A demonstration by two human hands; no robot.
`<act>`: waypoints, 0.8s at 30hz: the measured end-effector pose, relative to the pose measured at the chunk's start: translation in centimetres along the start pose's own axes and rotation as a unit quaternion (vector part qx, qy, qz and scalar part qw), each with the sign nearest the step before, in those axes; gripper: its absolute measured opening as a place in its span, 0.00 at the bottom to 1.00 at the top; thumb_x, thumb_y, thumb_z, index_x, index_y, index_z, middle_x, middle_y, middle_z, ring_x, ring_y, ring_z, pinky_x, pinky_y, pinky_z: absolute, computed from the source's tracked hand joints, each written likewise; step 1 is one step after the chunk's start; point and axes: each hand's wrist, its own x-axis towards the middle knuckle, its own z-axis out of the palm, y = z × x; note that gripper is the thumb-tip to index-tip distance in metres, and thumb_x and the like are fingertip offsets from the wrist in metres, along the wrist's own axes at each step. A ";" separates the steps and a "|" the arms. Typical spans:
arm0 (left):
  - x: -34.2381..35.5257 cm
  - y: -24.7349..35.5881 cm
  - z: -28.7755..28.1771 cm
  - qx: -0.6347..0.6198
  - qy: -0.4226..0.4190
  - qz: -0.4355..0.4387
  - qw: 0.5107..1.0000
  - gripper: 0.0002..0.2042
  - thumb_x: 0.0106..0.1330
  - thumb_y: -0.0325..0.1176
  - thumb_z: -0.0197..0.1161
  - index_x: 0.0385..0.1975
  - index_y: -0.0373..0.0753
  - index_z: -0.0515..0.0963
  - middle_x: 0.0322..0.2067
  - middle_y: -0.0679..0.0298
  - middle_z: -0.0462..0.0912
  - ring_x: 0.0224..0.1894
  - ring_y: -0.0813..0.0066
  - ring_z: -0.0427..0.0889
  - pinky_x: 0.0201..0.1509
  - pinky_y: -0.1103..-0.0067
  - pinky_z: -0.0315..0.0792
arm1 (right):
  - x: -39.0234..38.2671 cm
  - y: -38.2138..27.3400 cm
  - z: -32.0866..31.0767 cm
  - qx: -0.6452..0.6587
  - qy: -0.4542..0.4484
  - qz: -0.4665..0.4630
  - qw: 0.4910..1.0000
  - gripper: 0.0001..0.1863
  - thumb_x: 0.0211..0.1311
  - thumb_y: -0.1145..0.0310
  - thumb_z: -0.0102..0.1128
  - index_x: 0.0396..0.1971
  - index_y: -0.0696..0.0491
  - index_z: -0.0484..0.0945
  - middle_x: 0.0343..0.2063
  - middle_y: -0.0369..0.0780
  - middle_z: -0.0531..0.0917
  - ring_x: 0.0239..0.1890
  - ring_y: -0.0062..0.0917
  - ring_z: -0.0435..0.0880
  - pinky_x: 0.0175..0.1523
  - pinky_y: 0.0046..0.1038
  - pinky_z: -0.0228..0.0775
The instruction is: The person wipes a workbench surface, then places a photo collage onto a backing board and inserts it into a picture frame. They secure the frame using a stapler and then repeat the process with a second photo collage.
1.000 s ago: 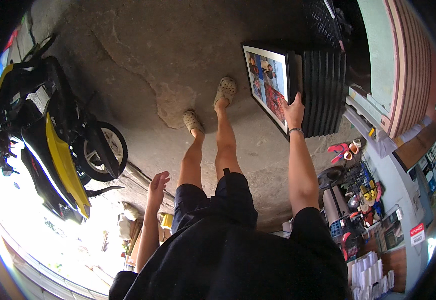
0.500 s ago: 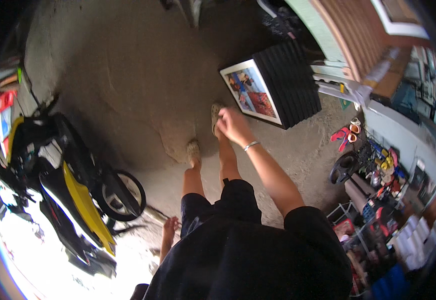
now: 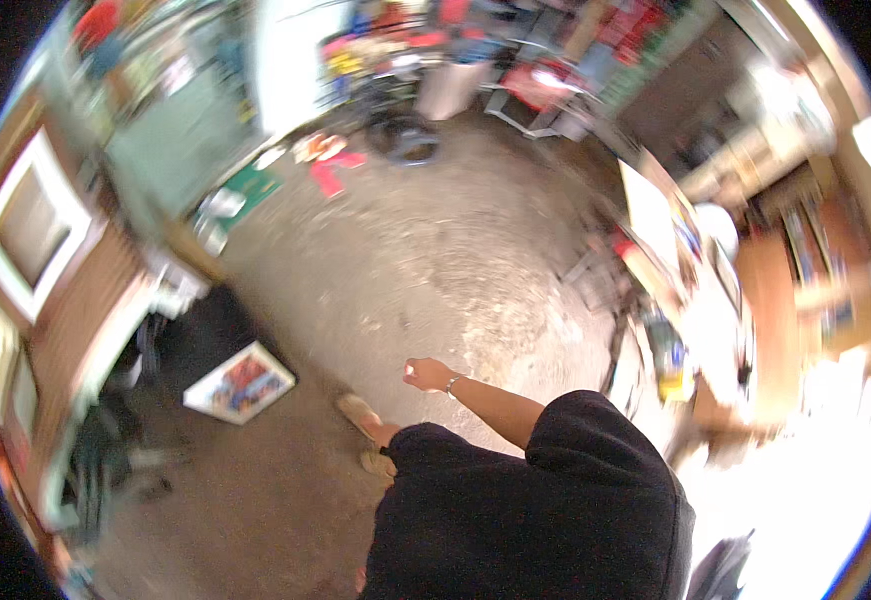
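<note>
My right hand (image 3: 428,375), with a silver bracelet (image 3: 452,386) at the wrist, reaches out over the bare floor. Its fingers are curled closed, and a small pale spot shows at them; blur hides whether that is a held thing. A sliver of skin at the lower left edge of my black shirt (image 3: 526,510) may belong to my left hand, but no fingers can be made out. Left of my feet, a framed picture (image 3: 241,382) with a white border tops a stack of black frames (image 3: 214,325). Neither hand touches it.
Pink-red slippers (image 3: 331,172) lie on the far floor near a black steering wheel (image 3: 402,137) and a heap of coloured goods. A red-seated chair (image 3: 546,85) stands behind. Cardboard panels and a wooden cabinet (image 3: 771,310) line the right side. A green mat (image 3: 244,205) lies far left.
I have turned to the right: the framed stack has shifted to the left of view and the motorcycle is out of sight. My right hand stays closed; my left has almost left the picture.
</note>
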 end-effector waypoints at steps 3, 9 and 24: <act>2.2 7.2 -2.1 0.115 -0.022 -0.007 0.993 0.09 0.67 0.41 0.56 0.30 0.42 0.74 0.23 0.62 0.75 0.23 0.65 0.76 0.24 0.68 0.69 | -6.4 7.5 -5.0 0.062 0.122 0.094 0.986 0.17 0.65 0.53 0.56 0.38 0.52 0.79 0.32 0.48 0.84 0.40 0.47 0.83 0.45 0.44 0.74; 5.4 24.2 -3.6 0.317 0.019 -0.043 0.947 0.10 0.67 0.42 0.55 0.27 0.45 0.73 0.20 0.63 0.73 0.20 0.65 0.75 0.19 0.67 0.66 | -20.2 10.2 -14.8 0.216 0.319 0.169 0.907 0.12 0.65 0.62 0.52 0.38 0.55 0.78 0.33 0.49 0.84 0.37 0.45 0.84 0.42 0.42 0.75; 3.3 41.6 72.7 0.526 -0.344 0.399 0.668 0.14 0.71 0.38 0.56 0.52 0.42 0.77 0.48 0.59 0.83 0.47 0.66 0.83 0.48 0.68 0.75 | -45.0 9.2 -50.2 -0.090 0.757 -0.357 0.539 0.06 0.46 0.65 0.52 0.23 0.51 0.72 0.20 0.33 0.68 0.20 0.23 0.67 0.24 0.26 0.57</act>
